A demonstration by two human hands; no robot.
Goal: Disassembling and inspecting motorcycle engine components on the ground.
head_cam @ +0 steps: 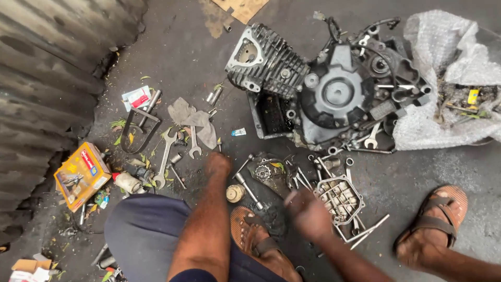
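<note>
1. The left hand (218, 163) reaches over the floor just beside a spanner (194, 146); its fingers are hidden, state unclear.
2. The right hand (308, 211), blurred, fingers curled together, hovers beside a metal cover (340, 197).

Both hands (218, 163) (308, 211) low, outstretched

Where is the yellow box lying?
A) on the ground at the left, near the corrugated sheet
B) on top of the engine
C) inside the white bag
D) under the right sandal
A: the yellow box lies on the ground at the left beside the corrugated sheet, far from the engine.
</note>
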